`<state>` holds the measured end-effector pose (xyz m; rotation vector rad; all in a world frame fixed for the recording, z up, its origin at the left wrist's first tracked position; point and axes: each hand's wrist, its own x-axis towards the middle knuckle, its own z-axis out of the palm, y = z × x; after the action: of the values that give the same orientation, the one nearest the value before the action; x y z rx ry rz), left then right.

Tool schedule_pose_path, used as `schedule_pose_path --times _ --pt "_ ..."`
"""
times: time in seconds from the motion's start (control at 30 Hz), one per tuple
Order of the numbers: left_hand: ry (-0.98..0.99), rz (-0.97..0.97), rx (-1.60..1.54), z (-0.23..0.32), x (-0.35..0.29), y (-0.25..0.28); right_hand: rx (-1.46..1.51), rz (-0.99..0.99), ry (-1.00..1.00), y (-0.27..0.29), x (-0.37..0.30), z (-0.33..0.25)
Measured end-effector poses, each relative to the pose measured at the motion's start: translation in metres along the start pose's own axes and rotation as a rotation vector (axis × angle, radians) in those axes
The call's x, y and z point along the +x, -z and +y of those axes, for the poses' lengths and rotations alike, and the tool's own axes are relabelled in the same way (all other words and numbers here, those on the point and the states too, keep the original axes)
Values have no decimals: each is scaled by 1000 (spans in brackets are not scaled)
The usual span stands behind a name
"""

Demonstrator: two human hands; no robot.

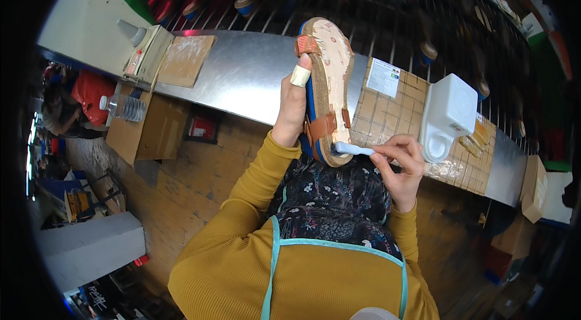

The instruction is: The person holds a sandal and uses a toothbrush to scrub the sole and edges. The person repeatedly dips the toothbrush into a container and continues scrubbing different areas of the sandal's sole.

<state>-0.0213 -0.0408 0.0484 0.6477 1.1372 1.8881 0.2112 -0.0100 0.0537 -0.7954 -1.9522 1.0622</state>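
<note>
A half-made sandal (pixel 333 72) stands upright in front of me, its pale underside facing me, with a cork-coloured rim, brown straps and a blue body behind. My left hand (pixel 292 102) is closed around its left edge, the taped thumb near the upper strap; the other fingers are hidden behind it. Between the fingertips of my right hand (pixel 402 168) is a light-blue toothbrush-like brush (pixel 358 149). Its head touches the sandal's lower end, just below the lower strap; the bristles are hidden.
Beyond the sandal runs a metal ledge (pixel 242 72) with a cardboard sheet (pixel 399 108). A white plastic container (pixel 451 108) stands on the right. Further back, several shoe pieces lie on a rack of metal rods (pixel 387 29). A clear bottle (pixel 128 108) and another person (pixel 60 108) are at left.
</note>
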Motion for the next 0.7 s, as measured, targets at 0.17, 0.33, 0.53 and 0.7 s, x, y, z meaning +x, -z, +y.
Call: schedule_pose_path --times 0.17,0.33,0.53,0.7 --pt "-60 67 10 -2 4 -4 -241 177 85 -7 0 -7" --pt "-69 87 -54 -2 6 -7 -324 208 215 -11 -2 -17" --pt "-25 62 -67 -1 9 -4 -417 239 301 -13 -3 -10" --pt "-16 -21 -130 7 16 -9 -126 191 193 -8 -9 -10"
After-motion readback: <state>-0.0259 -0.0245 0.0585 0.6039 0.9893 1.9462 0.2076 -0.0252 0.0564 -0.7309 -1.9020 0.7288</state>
